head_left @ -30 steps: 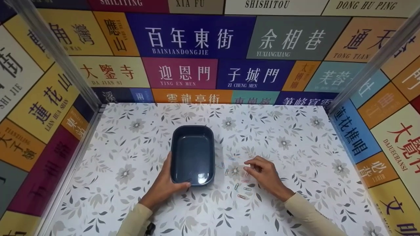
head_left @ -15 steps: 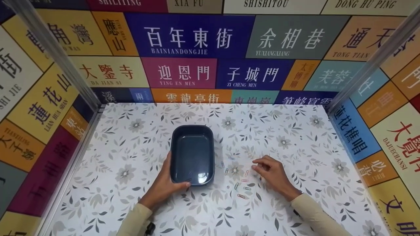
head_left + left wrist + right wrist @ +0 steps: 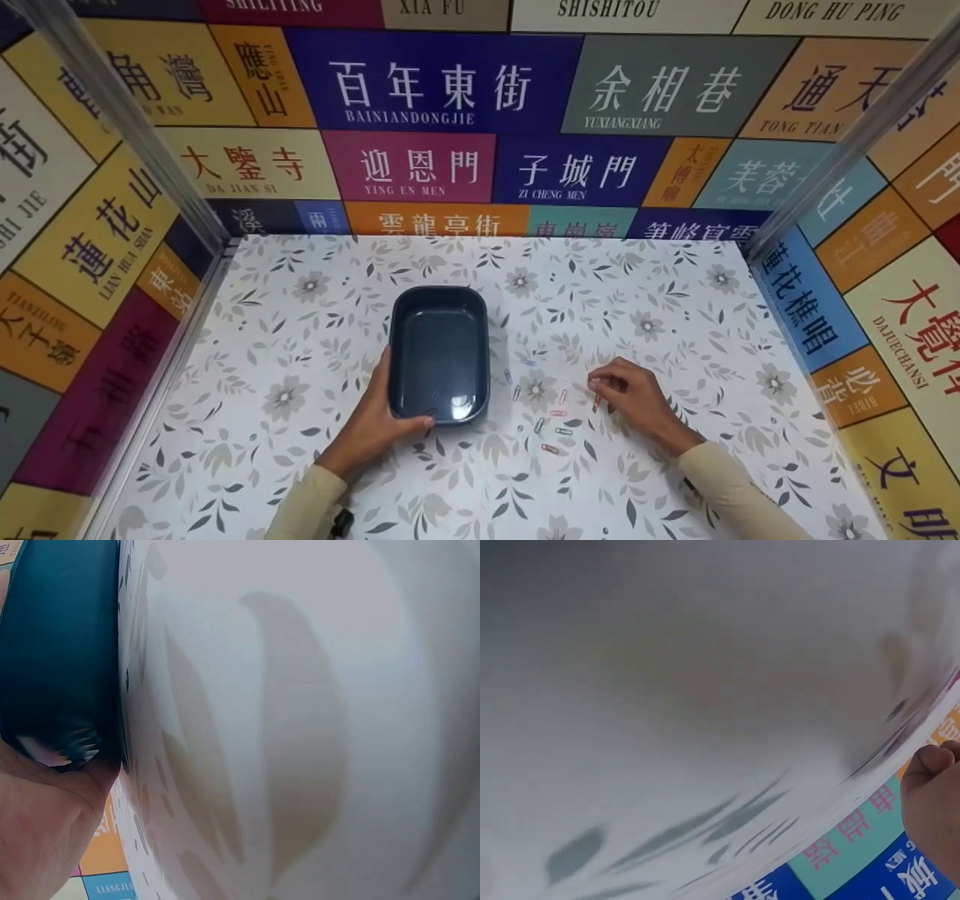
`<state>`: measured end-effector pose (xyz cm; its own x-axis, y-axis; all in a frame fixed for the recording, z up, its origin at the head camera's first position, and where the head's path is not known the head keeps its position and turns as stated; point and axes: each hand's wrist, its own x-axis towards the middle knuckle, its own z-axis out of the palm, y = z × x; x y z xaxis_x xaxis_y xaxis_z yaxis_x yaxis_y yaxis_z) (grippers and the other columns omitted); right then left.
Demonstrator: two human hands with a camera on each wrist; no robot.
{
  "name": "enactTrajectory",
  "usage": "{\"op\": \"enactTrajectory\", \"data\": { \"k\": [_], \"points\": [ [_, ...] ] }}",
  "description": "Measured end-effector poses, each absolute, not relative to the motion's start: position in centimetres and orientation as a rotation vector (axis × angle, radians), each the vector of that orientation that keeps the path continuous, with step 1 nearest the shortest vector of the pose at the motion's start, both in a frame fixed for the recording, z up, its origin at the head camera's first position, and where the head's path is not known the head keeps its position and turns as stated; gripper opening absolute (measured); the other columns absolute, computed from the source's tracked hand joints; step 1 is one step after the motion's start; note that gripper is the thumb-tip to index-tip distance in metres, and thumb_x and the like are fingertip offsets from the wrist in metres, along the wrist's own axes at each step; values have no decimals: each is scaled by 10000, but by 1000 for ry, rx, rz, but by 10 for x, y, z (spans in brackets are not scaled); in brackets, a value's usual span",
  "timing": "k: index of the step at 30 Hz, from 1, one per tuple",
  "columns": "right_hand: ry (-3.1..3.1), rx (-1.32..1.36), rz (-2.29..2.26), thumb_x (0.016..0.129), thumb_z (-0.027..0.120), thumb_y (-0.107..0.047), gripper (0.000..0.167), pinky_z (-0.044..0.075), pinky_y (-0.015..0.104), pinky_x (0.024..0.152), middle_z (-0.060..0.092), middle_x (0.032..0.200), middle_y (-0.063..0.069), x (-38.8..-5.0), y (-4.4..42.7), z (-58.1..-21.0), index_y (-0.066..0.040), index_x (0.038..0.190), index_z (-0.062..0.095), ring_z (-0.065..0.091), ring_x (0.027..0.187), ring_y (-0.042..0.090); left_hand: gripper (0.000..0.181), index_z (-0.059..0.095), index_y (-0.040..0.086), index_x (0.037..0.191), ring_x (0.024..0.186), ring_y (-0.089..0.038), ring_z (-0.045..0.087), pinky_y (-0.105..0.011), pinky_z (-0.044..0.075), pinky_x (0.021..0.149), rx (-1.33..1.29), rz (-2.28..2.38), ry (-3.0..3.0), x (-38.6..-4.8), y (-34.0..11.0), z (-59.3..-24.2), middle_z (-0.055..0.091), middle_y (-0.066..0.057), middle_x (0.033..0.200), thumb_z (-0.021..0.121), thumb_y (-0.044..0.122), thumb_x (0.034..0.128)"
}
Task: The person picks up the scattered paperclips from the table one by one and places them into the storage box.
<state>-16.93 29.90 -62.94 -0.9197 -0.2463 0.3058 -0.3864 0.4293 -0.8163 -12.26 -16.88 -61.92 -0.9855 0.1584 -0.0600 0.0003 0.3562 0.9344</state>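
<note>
The floral tabletop stretches well past both hands to sign-covered walls. The left hand grips the tray; clips lie between tray and right hand, whose fingers curl, their hold unclear.

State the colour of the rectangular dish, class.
The rectangular dish is dark slate blue; the head view shows it best.

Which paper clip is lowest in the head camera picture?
The orange-red oblong wire paper clip; the green oblong wire paper clip up and right of it, like all others, sits higher.
</note>
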Motion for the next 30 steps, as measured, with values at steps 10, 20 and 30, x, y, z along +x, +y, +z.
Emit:
{"op": "enactTrajectory", "data": {
  "k": [10, 20, 30],
  "points": [
    [-2663, 552, 1403, 935, 864, -17, 121, 463, 205, 617, 701, 855, -2, -171, 317, -630, -107, 1016, 865, 579, 671, 113, 1437, -21, 314, 1791, 1695, -344, 82, -625, 99, 1329, 99, 1667, 2460, -122, -170, -620, 38, -61, 1857, 1009, 365, 789],
    [-2630, 783, 1402, 915, 858, 31, 175, 499, 186, 669, 712, 905, 52, -175, 324, -633, -56, 1067, 859, 637, 710, 179, 1448, -22, 308, 1791, 1693, -342, 93, -613, 97, 1331, 130, 1692, 2466, -123, -170, -621, 43, -64, 1856, 1013, 388, 781],
    [-2647, 857, 1411, 932, 831, 28, 181, 493, 168, 745, 705, 978, 84, -173, 327, -635, -33, 1100, 857, 636, 796, 217, 1432, -15, 359, 1786, 1693, -281, 90, -587, 100, 1335, 150, 1733, 2441, -122, -170, -621, 62, 3, 1853, 1016, 293, 794]
  ]
}}
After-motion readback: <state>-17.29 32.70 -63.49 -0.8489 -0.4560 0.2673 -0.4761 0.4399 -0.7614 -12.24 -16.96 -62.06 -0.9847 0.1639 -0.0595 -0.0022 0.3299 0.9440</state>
